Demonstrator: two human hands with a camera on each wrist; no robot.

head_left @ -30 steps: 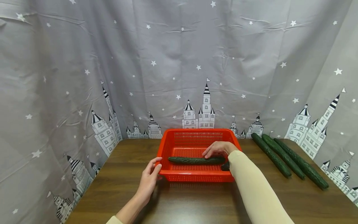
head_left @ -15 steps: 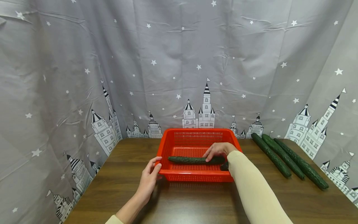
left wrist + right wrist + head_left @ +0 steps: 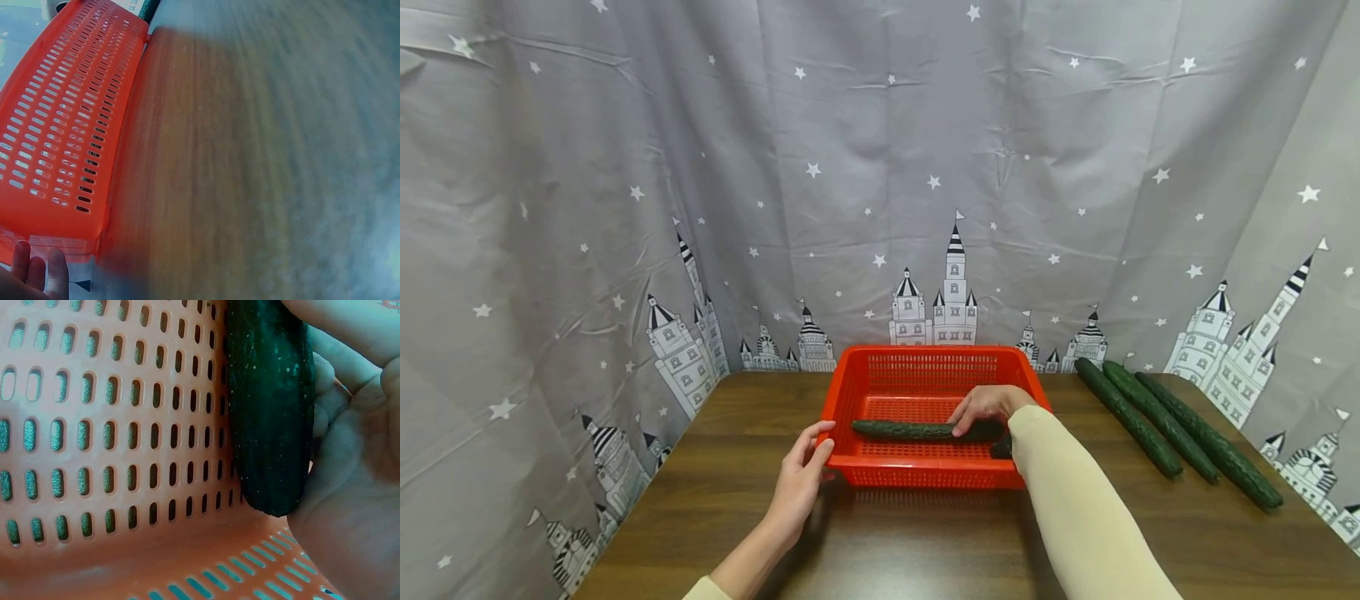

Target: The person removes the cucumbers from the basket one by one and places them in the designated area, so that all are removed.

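Observation:
A red perforated plastic basket [image 3: 925, 473] stands on the table. Inside it, parallel to the front wall, lies a dark green cucumber [image 3: 898, 430]. My right hand [image 3: 988, 404] reaches in from above and grips the cucumber right of its middle, thumb on the near side. In the right wrist view the rounded end of the cucumber [image 3: 272, 412] shows beside the palm [image 3: 356, 456]; part of the fingers is hidden behind it. My left hand [image 3: 801, 471] pinches the basket's rim at the left front corner. In the left wrist view, its fingertips [image 3: 57, 269] are at the basket's end.
Three long cucumbers lie side by side on the right of the brown wooden table [image 3: 925, 550]: a left one [image 3: 1127, 417], a middle one [image 3: 1161, 421] and a right one [image 3: 1210, 439]. A grey curtain [image 3: 925, 167] with stars and castles hangs behind the table.
My right hand's fingers, which lay over the cucumber, have dipped lower and closed round it with the thumb. The left hand and basket have stayed in place.

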